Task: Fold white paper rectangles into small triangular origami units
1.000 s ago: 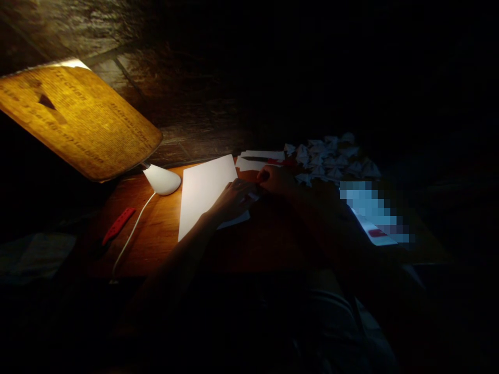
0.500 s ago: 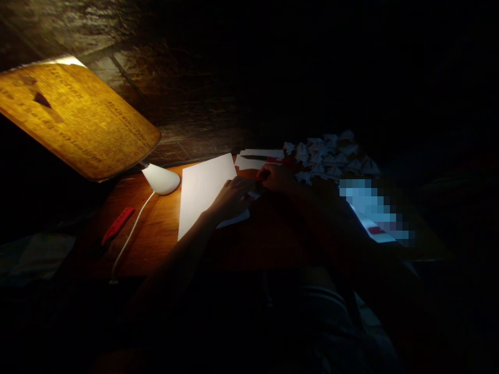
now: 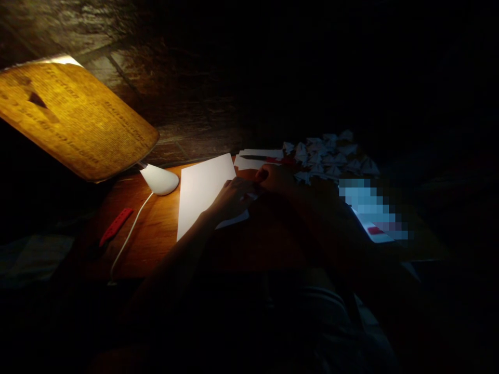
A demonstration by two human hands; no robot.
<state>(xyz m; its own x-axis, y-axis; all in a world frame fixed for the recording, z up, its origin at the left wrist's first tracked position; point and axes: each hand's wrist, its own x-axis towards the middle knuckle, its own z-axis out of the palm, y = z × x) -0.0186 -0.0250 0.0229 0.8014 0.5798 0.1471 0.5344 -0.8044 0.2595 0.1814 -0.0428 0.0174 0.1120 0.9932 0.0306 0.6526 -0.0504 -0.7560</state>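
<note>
My left hand (image 3: 233, 195) is over the right edge of a large white paper sheet (image 3: 202, 182), its fingers bent in. Close against it is my right hand (image 3: 273, 179), curled, with thumb and forefinger together. Between the two sets of fingertips shows a bit of a small white piece of paper (image 3: 253, 196); its folds are too dark to make out. Just beyond my right hand, a knife (image 3: 257, 157) with a dark blade and red handle lies across white paper pieces (image 3: 245, 164). Several small folded paper figures (image 3: 317, 157) stand in a group to the right.
A lamp with a yellow, printed shade (image 3: 86, 119) and white base (image 3: 160, 180) lights the wooden table (image 3: 163, 221). Its white cord (image 3: 130, 234) runs to the front edge, beside a red slotted object (image 3: 116, 226). At right lies a glowing, pixelated screen (image 3: 370, 213). A wall rises behind.
The view has shifted very slightly. My right hand has turned a little and moved slightly left toward my left hand; the small piece of paper stays between them.
</note>
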